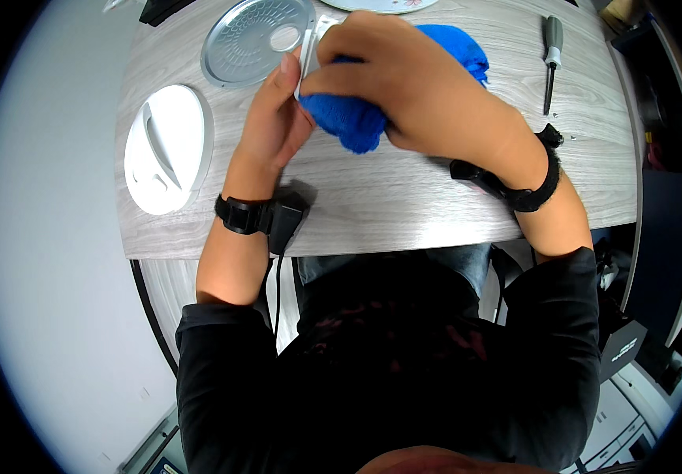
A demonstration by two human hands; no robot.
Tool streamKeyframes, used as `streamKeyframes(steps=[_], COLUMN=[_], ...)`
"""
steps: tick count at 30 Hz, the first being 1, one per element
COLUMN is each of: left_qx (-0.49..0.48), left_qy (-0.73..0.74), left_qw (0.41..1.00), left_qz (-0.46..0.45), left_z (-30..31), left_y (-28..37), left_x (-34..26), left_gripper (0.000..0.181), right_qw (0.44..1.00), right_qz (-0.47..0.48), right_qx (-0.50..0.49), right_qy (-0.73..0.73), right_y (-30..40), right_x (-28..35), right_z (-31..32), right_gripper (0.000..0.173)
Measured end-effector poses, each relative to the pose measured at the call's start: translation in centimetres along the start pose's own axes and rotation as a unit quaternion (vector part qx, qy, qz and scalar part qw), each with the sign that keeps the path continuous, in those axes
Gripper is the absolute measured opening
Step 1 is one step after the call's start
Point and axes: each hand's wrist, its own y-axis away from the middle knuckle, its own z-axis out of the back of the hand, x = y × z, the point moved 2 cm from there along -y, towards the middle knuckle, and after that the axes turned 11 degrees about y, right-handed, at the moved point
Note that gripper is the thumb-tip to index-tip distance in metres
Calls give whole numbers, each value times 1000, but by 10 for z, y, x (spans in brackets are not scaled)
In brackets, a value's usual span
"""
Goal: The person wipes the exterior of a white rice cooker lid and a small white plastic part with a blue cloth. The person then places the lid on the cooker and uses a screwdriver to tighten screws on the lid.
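Note:
My left hand (275, 112) grips the side of a white plastic part (306, 56), with the thumb along its left face. Most of that part is hidden behind my fingers. A blue cloth (344, 115) is bunched in my right hand (403, 77), whose bent fingers press it against the white part. One end of the cloth hangs below the fingers, while another bulges out beyond the hand to the right. Just behind my left hand lies a round grey ridged disc (235, 50) with a hole in it. Both wrists wear black straps with small devices.
A round white plastic cover (169, 151) with a moulded grip lies at the left. On the right rests a screwdriver (554, 47), with small screws (573, 138) nearby. A flower-patterned plate (382, 6) shows at the far edge. Shelving (669, 195) stands beyond the table's right side.

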Motion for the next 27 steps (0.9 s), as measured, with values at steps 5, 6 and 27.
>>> streamKeyframes(steps=[5, 6, 27], left_qx=[-4, -24, 79], left_qy=[-7, -10, -43], left_qw=[1000, 1000, 995], left_qz=[10, 0, 31], left_z=[-6, -13, -11], left_y=[1, 0, -4], left_x=[4, 5, 4], left_gripper=[63, 63, 66], right_qw=[998, 997, 996], right_qz=[-25, -36, -83], right_qx=[13, 26, 27], right_qy=[54, 67, -34], right_y=[-4, -6, -11], right_x=[-3, -7, -19], right_z=[6, 11, 19], right_gripper=[37, 36, 23])
